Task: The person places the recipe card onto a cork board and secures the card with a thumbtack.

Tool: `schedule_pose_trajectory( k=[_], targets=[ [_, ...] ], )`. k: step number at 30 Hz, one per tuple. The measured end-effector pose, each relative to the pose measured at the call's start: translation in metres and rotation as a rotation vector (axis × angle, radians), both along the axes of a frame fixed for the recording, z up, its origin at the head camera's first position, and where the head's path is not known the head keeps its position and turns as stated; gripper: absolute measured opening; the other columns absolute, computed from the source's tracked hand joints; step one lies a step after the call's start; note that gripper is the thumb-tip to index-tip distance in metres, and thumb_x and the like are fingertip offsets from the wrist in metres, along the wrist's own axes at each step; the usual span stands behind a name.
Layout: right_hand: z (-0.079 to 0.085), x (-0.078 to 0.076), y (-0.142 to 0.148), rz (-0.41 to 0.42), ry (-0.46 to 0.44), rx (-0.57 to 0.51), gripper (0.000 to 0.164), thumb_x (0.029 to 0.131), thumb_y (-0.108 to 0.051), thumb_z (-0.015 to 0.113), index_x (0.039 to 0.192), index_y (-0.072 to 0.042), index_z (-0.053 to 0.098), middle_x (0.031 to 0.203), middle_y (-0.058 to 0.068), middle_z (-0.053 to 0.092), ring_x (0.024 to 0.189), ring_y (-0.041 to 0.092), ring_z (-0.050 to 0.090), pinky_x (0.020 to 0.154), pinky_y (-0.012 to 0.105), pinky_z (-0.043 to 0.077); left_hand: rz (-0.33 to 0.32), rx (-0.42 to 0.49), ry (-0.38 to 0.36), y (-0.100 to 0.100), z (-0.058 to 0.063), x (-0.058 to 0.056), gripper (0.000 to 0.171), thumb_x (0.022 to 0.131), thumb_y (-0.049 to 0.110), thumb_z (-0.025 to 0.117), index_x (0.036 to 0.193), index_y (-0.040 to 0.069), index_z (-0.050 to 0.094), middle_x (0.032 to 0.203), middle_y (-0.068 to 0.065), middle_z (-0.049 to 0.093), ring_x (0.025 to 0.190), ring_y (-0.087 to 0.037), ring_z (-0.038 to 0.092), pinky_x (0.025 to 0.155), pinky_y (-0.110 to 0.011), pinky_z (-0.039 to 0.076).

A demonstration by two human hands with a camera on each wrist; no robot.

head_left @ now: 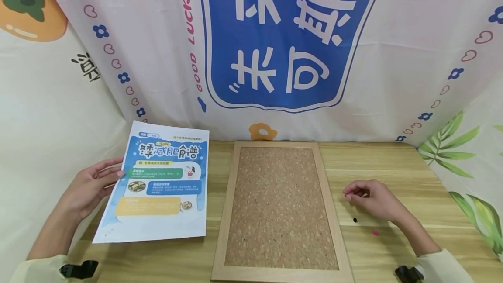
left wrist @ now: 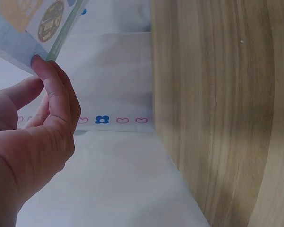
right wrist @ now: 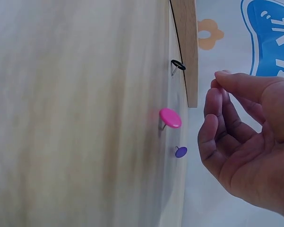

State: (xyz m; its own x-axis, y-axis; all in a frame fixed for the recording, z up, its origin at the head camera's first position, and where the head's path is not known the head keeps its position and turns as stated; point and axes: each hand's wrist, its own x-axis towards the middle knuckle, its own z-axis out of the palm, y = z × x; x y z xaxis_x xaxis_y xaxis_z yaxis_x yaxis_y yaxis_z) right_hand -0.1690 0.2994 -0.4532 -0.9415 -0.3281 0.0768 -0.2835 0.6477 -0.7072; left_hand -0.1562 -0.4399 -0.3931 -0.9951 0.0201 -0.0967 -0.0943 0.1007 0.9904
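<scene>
My left hand [head_left: 88,187] pinches the left edge of a printed paper sheet [head_left: 165,226], blue with Chinese text and food pictures. The sheet is held tilted above the table; the left wrist view catches only its lower corner [left wrist: 19,45]. Just right of the framed cork board [head_left: 280,204], my right hand [head_left: 373,198] has its thumb and forefinger tips together, the other fingers curled. A speck of pink shows at those tips; I cannot tell whether it is a thumbtack. Near this hand lie a black thumbtack [right wrist: 178,65], a pink thumbtack [right wrist: 170,118] and a purple thumbtack [right wrist: 181,152].
The cork board's light wooden frame [head_left: 229,204] lies flat on the wood-grain table [head_left: 385,165]. Behind the table hangs a white printed cloth [head_left: 393,99] with a large blue sign. Pale cloth [head_left: 43,121] borders the left side, and leaf-patterned cloth [head_left: 471,174] the right.
</scene>
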Motion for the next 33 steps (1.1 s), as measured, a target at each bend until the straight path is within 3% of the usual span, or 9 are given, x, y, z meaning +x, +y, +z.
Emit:
schedule_pose_trajectory(
  k=[7, 14, 23, 33],
  targets=[
    [0.001, 0.001, -0.001, -0.006, -0.007, -0.002, 0.007, 0.098, -0.011, 0.077, 0.105, -0.011, 0.079, 0.096, 0.002, 0.077, 0.082, 0.002, 0.065, 0.072, 0.022, 0.058, -0.011, 0.073, -0.003, 0.013, 0.000, -0.005, 0.031, 0.107, 0.010, 0.065, 0.131, 0.029, 0.062, 0.111, 0.013, 0.080, 0.094, -0.010, 0.080, 0.077, -0.026, 0.068],
    [0.001, 0.002, -0.002, -0.007, -0.008, -0.024, 0.010, 0.098, -0.011, 0.077, 0.108, -0.009, 0.079, 0.098, 0.003, 0.078, 0.084, 0.002, 0.065, 0.073, 0.021, 0.059, -0.040, 0.094, -0.018, 0.032, -0.008, -0.014, 0.029, 0.108, 0.010, 0.064, 0.130, 0.029, 0.063, 0.111, 0.013, 0.080, 0.095, -0.010, 0.079, 0.078, -0.026, 0.068],
    [0.002, 0.002, -0.006, -0.004, -0.014, -0.045, 0.011, 0.098, -0.010, 0.077, 0.108, -0.007, 0.078, 0.099, 0.004, 0.078, 0.085, 0.001, 0.066, 0.073, 0.021, 0.059, -0.038, 0.055, -0.048, 0.055, -0.015, -0.021, 0.030, 0.107, 0.017, 0.068, 0.134, 0.026, 0.060, 0.112, 0.015, 0.078, 0.098, -0.008, 0.078, 0.081, -0.025, 0.067],
    [-0.001, 0.001, -0.006, 0.006, -0.024, -0.070, 0.011, 0.098, -0.009, 0.076, 0.109, -0.007, 0.078, 0.099, 0.005, 0.078, 0.086, 0.005, 0.067, 0.073, 0.022, 0.060, -0.085, 0.073, -0.042, 0.081, -0.022, -0.028, 0.028, 0.108, 0.012, 0.066, 0.133, 0.023, 0.061, 0.111, 0.011, 0.078, 0.098, -0.010, 0.078, 0.083, -0.026, 0.067]
  ],
)
